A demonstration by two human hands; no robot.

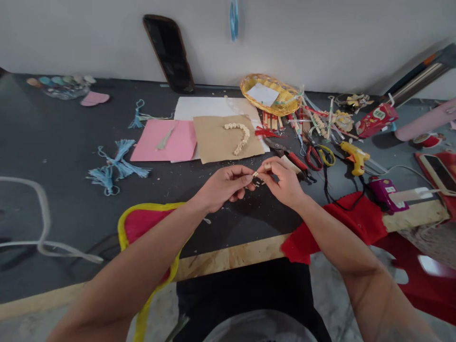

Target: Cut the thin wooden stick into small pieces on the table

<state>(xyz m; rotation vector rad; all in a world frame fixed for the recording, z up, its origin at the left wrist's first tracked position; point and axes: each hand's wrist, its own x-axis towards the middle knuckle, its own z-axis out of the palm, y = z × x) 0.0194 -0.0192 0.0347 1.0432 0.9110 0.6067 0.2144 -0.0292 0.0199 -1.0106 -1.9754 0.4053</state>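
My left hand and my right hand meet above the dark tabletop, fingertips almost touching. Between the pinched fingers is a small cream-coloured piece, too small to name. Both hands are closed on it. A few similar tiny pieces lie just beneath the right fingers. Beyond the hands, a curved row of cream pieces rests on brown paper. Pliers with red handles lie right behind my right hand, partly hidden by it.
Blue tassels and pink paper lie left. At the back are a phone and wicker basket. Scissors, a yellow glue gun with its cord, and red cloth are right. The table's edge is near me.
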